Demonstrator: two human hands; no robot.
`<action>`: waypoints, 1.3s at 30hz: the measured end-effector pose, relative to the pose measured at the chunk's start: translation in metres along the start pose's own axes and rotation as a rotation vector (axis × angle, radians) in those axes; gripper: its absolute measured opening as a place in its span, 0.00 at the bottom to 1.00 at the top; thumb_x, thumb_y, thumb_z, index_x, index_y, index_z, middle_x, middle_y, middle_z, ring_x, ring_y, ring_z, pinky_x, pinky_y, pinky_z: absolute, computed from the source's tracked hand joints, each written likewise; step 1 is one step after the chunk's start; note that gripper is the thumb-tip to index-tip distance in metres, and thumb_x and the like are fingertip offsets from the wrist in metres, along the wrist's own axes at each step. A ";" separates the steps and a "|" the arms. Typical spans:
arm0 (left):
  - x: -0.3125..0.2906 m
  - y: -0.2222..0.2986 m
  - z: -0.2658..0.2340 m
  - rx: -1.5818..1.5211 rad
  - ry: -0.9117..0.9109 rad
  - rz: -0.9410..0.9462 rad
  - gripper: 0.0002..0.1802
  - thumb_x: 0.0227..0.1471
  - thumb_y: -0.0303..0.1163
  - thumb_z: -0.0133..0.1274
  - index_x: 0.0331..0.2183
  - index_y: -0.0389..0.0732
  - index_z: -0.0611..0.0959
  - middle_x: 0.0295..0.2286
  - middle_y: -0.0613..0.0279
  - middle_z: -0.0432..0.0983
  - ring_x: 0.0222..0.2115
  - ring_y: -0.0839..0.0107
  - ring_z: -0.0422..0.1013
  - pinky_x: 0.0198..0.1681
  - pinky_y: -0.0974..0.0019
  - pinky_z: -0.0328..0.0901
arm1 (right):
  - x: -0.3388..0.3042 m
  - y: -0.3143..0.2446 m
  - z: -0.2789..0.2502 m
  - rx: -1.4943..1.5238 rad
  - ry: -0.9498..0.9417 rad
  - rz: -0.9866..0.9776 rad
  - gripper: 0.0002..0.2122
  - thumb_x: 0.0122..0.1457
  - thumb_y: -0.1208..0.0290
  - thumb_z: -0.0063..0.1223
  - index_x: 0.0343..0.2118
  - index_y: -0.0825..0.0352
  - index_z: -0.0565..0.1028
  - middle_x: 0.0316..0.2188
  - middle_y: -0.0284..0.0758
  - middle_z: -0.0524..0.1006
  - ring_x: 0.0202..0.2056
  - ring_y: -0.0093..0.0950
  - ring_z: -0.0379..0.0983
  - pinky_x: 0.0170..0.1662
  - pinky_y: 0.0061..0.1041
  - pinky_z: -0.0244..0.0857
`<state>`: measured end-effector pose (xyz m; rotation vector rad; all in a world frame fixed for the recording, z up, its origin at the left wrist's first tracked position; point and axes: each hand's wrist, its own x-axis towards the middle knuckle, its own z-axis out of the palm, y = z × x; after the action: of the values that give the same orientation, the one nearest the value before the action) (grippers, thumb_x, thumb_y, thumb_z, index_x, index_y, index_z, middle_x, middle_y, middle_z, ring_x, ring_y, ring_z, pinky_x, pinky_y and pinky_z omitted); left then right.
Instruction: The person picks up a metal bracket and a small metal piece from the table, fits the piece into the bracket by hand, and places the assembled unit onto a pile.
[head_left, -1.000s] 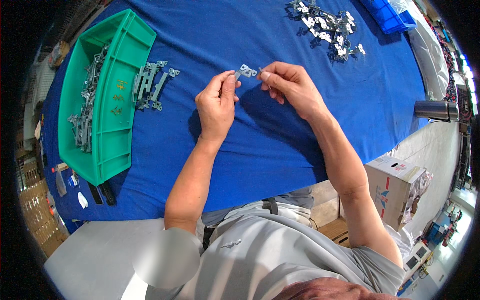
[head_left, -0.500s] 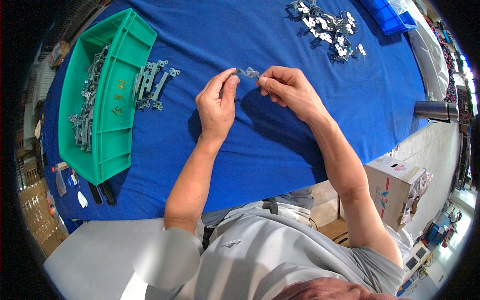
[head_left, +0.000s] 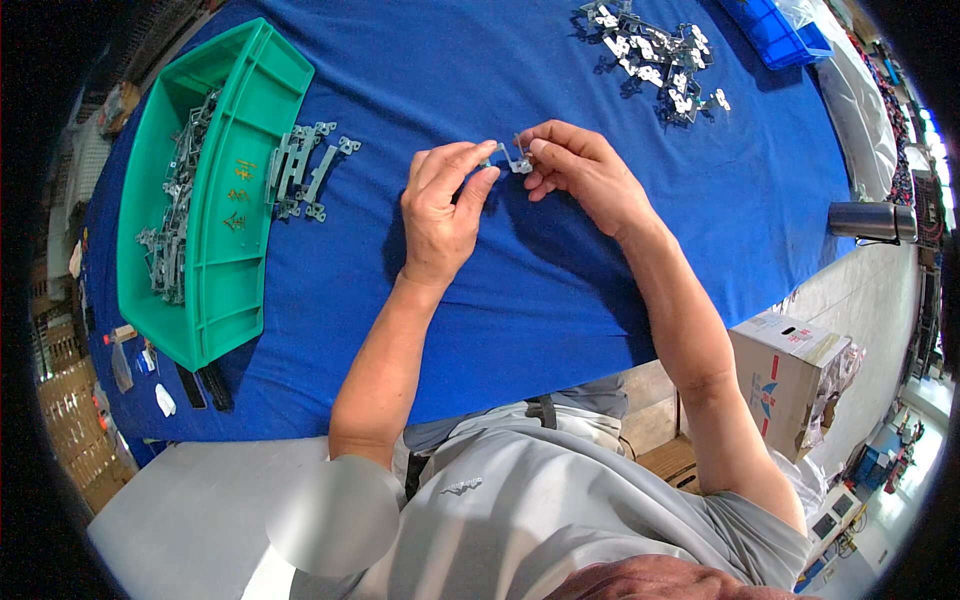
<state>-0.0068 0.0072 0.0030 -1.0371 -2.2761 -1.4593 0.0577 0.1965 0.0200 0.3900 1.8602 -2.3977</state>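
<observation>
Over the middle of the blue cloth, a small bent metal bracket (head_left: 518, 164) is held between my two hands. My left hand (head_left: 440, 208) pinches one end of it with thumb and fingers. At the other end, my right hand (head_left: 580, 172) grips it between thumb and forefinger, the remaining fingers curled. Parts of the bracket are hidden by the fingertips. Left of my left hand, several longer metal brackets (head_left: 318, 180) lie on the cloth beside a green plastic bin (head_left: 232, 215). Inside the bin is a heap of similar metal parts (head_left: 172, 235).
A pile of metal pieces (head_left: 660, 62) lies at the far right, near a blue tray (head_left: 775, 35). On the right edge rests a steel flask (head_left: 872, 222). A cardboard box (head_left: 785, 365) stands below that edge. Small items, including a white scrap (head_left: 165, 400), sit at the near left.
The bracket has been turned between my fingers, so its bent shape shows differently. My left hand has shifted slightly right; the right hand has tilted a little. Everything else is unmoved.
</observation>
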 end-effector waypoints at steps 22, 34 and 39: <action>-0.007 0.000 0.006 -0.254 0.048 -0.447 0.13 0.64 0.35 0.52 0.42 0.36 0.83 0.28 0.61 0.82 0.21 0.83 0.72 0.19 0.78 0.63 | -0.009 -0.007 0.008 -0.227 -0.040 -0.049 0.11 0.66 0.64 0.52 0.36 0.66 0.79 0.26 0.25 0.77 0.24 0.13 0.67 0.24 0.14 0.60; 0.000 -0.002 0.000 -0.134 0.068 -0.147 0.10 0.54 0.28 0.61 0.40 0.37 0.85 0.33 0.55 0.81 0.33 0.65 0.77 0.36 0.66 0.70 | -0.006 -0.002 0.006 -0.454 0.024 -0.097 0.11 0.65 0.65 0.53 0.35 0.70 0.78 0.25 0.28 0.77 0.24 0.16 0.70 0.27 0.18 0.66; 0.002 0.002 0.000 -0.078 0.030 -0.045 0.12 0.50 0.27 0.63 0.40 0.39 0.86 0.35 0.57 0.81 0.36 0.63 0.75 0.40 0.64 0.70 | 0.000 0.004 -0.001 -0.156 -0.005 -0.021 0.10 0.65 0.68 0.52 0.42 0.69 0.76 0.30 0.31 0.77 0.28 0.18 0.72 0.31 0.20 0.70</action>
<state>-0.0070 0.0082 0.0059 -0.9840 -2.2518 -1.5823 0.0592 0.1961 0.0158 0.3524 2.0407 -2.2433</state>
